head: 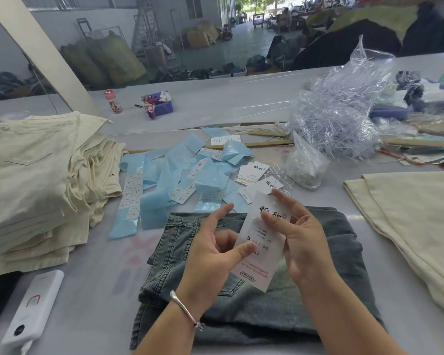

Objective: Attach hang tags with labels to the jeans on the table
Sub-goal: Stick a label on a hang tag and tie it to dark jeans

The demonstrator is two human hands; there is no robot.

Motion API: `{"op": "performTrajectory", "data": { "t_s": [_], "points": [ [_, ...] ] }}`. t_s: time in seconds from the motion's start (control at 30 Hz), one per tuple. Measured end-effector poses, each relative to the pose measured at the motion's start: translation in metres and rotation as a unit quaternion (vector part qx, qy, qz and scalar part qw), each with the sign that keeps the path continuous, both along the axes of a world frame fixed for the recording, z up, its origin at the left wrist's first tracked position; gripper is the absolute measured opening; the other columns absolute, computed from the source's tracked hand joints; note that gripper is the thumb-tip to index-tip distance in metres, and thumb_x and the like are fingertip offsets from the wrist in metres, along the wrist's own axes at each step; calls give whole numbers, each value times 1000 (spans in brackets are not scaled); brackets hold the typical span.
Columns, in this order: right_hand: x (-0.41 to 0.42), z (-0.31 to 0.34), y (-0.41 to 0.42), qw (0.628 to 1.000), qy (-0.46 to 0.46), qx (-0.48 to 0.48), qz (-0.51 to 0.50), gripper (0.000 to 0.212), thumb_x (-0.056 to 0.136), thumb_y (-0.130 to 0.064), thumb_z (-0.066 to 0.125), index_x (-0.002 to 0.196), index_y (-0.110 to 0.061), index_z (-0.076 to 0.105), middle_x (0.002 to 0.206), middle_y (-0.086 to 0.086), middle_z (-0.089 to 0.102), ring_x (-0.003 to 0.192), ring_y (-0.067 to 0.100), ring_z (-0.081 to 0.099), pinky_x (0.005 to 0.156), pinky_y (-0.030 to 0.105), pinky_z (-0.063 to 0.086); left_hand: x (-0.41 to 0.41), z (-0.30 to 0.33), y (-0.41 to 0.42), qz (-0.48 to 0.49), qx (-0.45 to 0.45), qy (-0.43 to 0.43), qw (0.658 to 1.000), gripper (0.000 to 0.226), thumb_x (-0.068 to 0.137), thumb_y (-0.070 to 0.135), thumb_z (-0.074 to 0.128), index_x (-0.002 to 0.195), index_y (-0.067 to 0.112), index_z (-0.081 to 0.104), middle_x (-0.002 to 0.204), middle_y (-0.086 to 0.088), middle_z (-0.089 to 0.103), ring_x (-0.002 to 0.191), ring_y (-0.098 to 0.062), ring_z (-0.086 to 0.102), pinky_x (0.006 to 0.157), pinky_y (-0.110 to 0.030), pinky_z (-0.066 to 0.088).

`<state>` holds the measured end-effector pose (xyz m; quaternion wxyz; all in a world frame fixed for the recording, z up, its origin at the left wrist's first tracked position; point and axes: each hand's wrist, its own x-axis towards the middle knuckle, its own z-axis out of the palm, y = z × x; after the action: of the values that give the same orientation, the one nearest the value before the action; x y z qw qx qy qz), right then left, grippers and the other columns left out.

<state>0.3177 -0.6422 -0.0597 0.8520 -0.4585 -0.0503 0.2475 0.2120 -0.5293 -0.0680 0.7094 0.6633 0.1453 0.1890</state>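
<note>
White power bank (pixel 34 307), small red bottle (pixel 112 101), wooden ruler (pixel 251 144), clear plastic bag (pixel 338 119)

A pale grey worktop (pixel 92 283) carries folded blue jeans (pixel 331 265) at six o'clock. A stack of cream trousers (pixel 41 175) lies at nine, cream cloth (pixel 408 208) at three. Blue label strips (pixel 162 180) and white hang tags (pixel 251 170) are strewn at the centre. Clear plastic ties (pixel 338 116) are heaped at one o'clock, a white device (pixel 36 306) at seven.
</note>
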Motion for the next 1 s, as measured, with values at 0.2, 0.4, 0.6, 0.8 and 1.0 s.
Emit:
{"op": "performTrajectory", "data": {
  "t_s": [0.2, 0.4, 0.6, 0.8, 1.0],
  "points": [
    [-3, -6, 3, 991, -96, -89, -10, 31, 72, -4, 77, 100, -18, 75, 89, 6, 75, 74, 20, 70, 66, 38, 61, 6, -3, 7, -55, -42, 75, 995, 43, 73, 22, 78, 113, 13, 64, 95, -15, 74, 89, -27, 72, 72, -28, 56],
    [2, -22, 21, 981, -118, -143, 53, 17, 84, -8, 70, 96, -19, 76, 95, 11, 74, 83, 26, 67, 80, 44, 56, 28, -14, 18, -49, -138, 99, 984, 32, 77, 23, 75, 103, 4, 70, 100, -19, 71, 86, -29, 67, 78, -41, 56],
    [35, -49, 31, 988, -47, -104, 101, 21, 89, -4, 63, 103, -15, 74, 86, 5, 74, 69, 12, 65, 64, 24, 55, 58, -33, 32, -3, -174, 134, 976, 21, 82, 24, 68, 92, 7, 75, 90, -18, 72, 76, -28, 64, 74, -42, 53],
    [122, -93, 30, 929, -139, -341, -41, 11, 82, -3, 70, 75, -11, 67, 64, 0, 64, 58, 9, 55, 58, 22, 43, 100, -47, 42, 95, -69, 174, 978, 30, 88, 33, 68, 77, 4, 70, 73, -12, 68, 66, -24, 55, 65, -37, 43],
    [222, -124, 22, 716, -321, -620, -13, 23, 85, -6, 59, 79, -29, 62, 86, -3, 62, 80, 18, 56, 68, 27, 38, 133, -61, 55, 104, -78, 185, 974, 13, 81, 26, 76, 72, 17, 75, 75, -10, 74, 60, -20, 62, 57, -32, 48]
  ]
}}
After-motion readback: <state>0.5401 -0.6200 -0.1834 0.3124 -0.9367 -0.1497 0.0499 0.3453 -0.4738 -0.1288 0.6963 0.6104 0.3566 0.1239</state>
